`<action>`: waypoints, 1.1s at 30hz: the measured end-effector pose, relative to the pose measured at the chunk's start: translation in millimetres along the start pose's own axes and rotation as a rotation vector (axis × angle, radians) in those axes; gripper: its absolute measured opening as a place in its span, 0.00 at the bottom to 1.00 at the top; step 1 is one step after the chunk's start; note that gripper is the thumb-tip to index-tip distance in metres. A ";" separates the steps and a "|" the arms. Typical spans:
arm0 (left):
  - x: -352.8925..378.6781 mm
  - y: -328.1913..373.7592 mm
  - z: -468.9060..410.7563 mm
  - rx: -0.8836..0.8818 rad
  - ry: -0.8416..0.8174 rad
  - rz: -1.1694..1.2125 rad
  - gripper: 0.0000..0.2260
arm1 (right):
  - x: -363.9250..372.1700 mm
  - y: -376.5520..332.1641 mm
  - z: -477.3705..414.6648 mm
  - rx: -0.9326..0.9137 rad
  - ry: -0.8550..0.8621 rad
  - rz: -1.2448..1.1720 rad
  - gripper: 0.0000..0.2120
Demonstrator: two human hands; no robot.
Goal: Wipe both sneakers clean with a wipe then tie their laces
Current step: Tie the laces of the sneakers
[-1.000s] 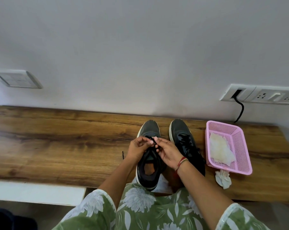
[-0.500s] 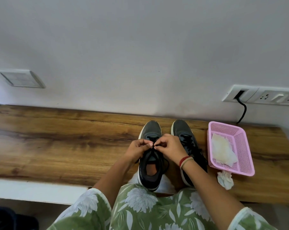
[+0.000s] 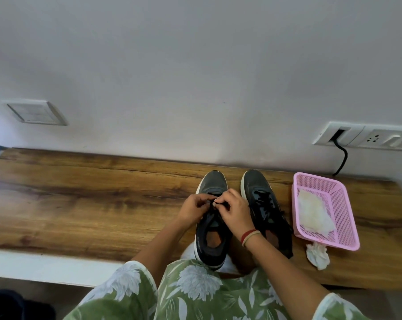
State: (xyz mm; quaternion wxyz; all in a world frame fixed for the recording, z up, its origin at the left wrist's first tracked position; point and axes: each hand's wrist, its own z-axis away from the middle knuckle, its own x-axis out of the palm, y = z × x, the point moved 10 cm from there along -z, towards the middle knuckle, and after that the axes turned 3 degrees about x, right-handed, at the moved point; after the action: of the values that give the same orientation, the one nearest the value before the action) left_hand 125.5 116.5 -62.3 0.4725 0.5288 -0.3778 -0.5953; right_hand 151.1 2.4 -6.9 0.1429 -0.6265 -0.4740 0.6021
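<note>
Legible text: none. No lettering, brand, number or sign can be read on the left sneaker [image 3: 212, 183], the right sneaker [image 3: 255, 181], the pink basket [image 3: 339, 204] or the wall sockets [image 3: 377, 137] above my desk [image 3: 91, 204]. Any marking they carry is too small or too blurred to make out.

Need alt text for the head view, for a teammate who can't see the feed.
The left hand and right hand pinch the black laces of one dark sneaker on a wooden bench; the second sneaker stands just right of it. Further right, a pink basket holds a white wipe, and a crumpled wipe lies beside it.
</note>
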 end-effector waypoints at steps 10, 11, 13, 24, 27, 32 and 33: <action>-27.9 26.9 26.8 0.184 0.157 -1.005 0.11 | -6.1 66.6 23.9 0.635 0.110 -0.538 0.05; -32.8 23.9 29.8 0.172 0.154 -1.058 0.12 | -5.3 72.2 30.4 0.690 0.106 -0.554 0.05; -37.4 23.7 34.9 0.164 0.162 -1.102 0.14 | -1.9 79.3 41.8 0.779 0.116 -0.585 0.05; -38.9 20.6 37.3 -0.058 0.216 -1.007 0.12 | 1.0 87.0 55.1 0.930 0.177 -0.586 0.03; -44.0 15.4 41.9 -0.112 0.238 -0.986 0.12 | -0.5 85.1 55.0 0.922 0.166 -0.529 0.04; -41.9 24.9 43.3 -0.096 0.238 -0.917 0.11 | -16.4 71.6 48.8 0.854 0.102 -0.457 0.05; -41.2 26.1 45.4 -0.086 0.255 -0.870 0.11 | -23.9 63.3 44.7 0.794 0.067 -0.431 0.07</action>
State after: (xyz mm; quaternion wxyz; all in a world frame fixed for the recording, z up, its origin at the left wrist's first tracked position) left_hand 84.7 146.9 -19.2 0.2427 0.6874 -0.0342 -0.6837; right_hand 142.2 -65.7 -50.0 0.5094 -0.4292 -0.3211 0.6731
